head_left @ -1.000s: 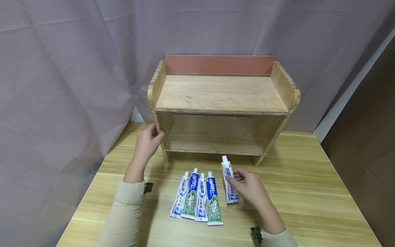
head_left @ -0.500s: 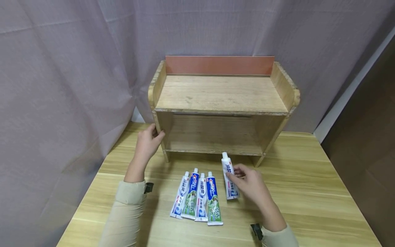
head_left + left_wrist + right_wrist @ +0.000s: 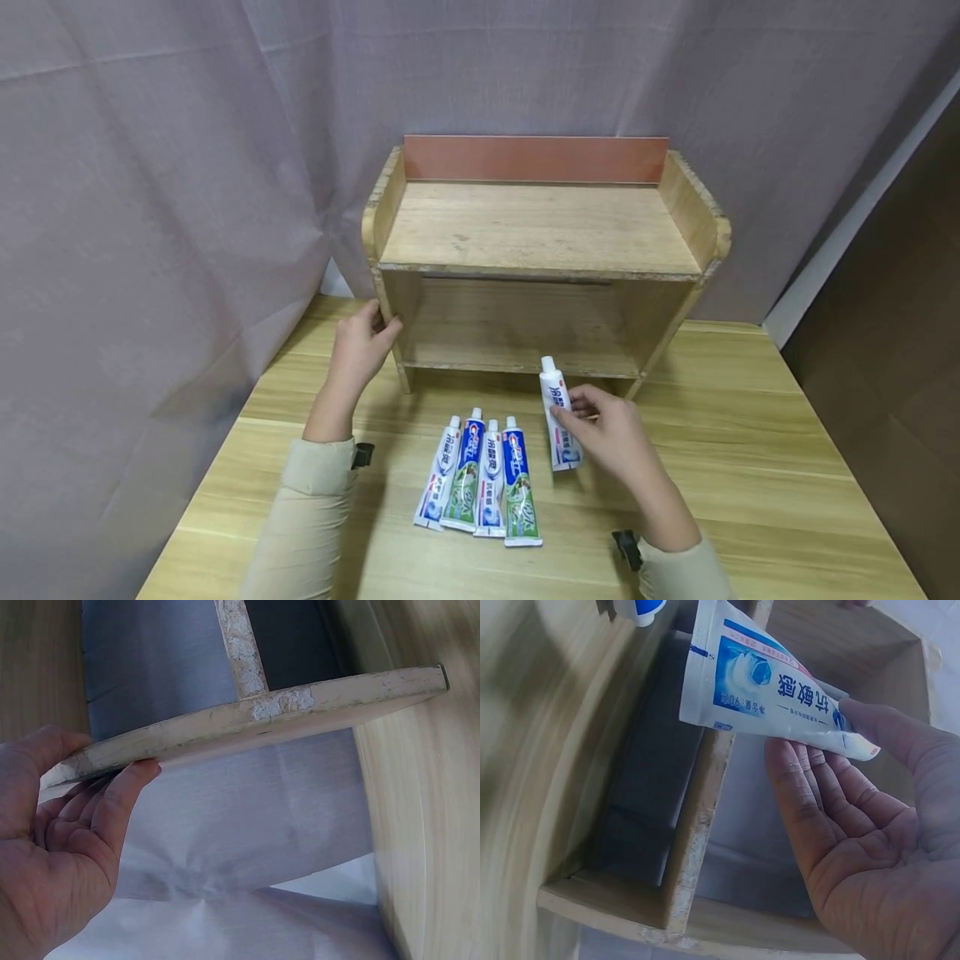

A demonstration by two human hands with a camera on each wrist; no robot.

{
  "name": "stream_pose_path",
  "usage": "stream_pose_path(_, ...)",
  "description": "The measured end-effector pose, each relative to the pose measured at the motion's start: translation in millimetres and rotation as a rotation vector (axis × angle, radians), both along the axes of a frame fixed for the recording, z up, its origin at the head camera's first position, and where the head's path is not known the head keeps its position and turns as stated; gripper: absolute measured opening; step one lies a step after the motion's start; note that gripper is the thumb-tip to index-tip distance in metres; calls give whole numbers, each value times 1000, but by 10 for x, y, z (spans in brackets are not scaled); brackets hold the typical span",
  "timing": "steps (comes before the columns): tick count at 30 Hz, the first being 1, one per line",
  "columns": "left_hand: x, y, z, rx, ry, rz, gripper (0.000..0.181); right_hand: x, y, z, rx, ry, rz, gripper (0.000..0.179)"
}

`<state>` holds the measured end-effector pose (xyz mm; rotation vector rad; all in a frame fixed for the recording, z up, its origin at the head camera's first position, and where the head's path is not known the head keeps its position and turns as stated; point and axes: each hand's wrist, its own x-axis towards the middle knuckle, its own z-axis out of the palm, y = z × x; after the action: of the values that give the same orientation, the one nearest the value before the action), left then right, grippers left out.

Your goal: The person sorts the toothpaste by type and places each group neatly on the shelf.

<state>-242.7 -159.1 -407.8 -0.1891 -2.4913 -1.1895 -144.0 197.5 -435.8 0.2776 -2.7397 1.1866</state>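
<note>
My left hand (image 3: 362, 348) grips the front edge of the left side panel of a small wooden shelf (image 3: 540, 229). The left wrist view has the thumb and fingers on either side of that panel (image 3: 210, 727). My right hand (image 3: 613, 433) pinches a white toothpaste tube (image 3: 561, 433) between thumb and fingers, its cap pointing up toward the lower shelf board. Blue print and a flat crimped end show on this tube (image 3: 757, 682) in the right wrist view. Several more toothpaste tubes (image 3: 491, 479), white ones and blue-green ones, lie side by side on the table, left of the held one.
The shelf stands at the back of the wood-grain table (image 3: 750, 467), with an upper board, a lower board (image 3: 517, 333) and a reddish back strip (image 3: 536, 158). A grey curtain (image 3: 187, 208) hangs behind and to the left. A dark brown panel (image 3: 892, 275) borders the right side.
My right hand has raised the white toothpaste tube and moved it forward, toward the shelf. My left hand keeps its place on the side panel, and the tubes on the table stay put.
</note>
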Motion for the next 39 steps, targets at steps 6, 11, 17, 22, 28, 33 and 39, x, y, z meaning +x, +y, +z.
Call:
stream_pose_path(6,-10,14,4,0,3,-2,31,-13,13,56,6,17,-4,25)
stream_pose_path(11,-4,17,8,5,6,-3,30,-19,16,103,1,36,5,26)
stream_pose_path(17,0,12,24,18,8,-8,28,-37,-10,184,-2,49,1,26)
stream_pose_path(22,-2,7,27,15,3,-8,28,-48,-40,261,-11,57,-2,24)
stream_pose_path(28,-2,4,9,6,-12,1,28,-91,-55,331,-37,97,15,26)
stream_pose_path(33,4,0,5,3,-14,8,29,-131,-83,417,-55,117,23,26)
stream_pose_path(39,6,-5,13,-3,-20,9,31,-158,-124,511,-66,135,17,25)
